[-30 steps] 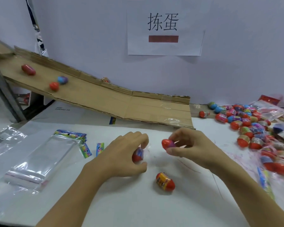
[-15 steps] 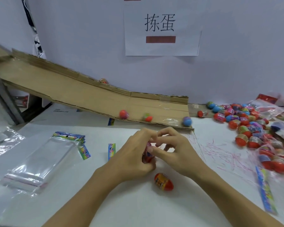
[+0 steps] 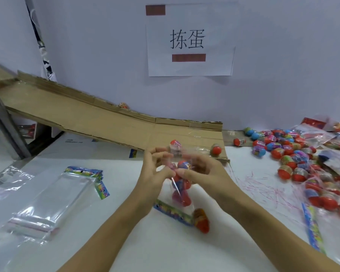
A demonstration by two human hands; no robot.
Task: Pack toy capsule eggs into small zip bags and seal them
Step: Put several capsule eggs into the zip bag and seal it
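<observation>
My left hand (image 3: pixel 155 173) and my right hand (image 3: pixel 200 172) hold a clear zip bag (image 3: pixel 182 190) upright between them, pinching it near its upper part. Red and purple capsule eggs (image 3: pixel 183 166) show through the plastic. The bag's colourful header strip (image 3: pixel 173 213) hangs at the bottom, close to the table. One loose orange and red egg (image 3: pixel 201 219) lies on the white table just below the bag. Two more eggs (image 3: pixel 216 150) sit at the low end of the cardboard ramp, behind my hands.
A stack of unused clear zip bags (image 3: pixel 53 199) lies at the left. The cardboard ramp (image 3: pixel 98 122) slopes down from the upper left. A big heap of eggs (image 3: pixel 289 154) and filled bags covers the right side. Red scribbles mark the table (image 3: pixel 263 189).
Both hands have lifted the bag upright with eggs inside it. The eggs that rolled down the ramp have come to rest at its low end. The view has tilted slightly.
</observation>
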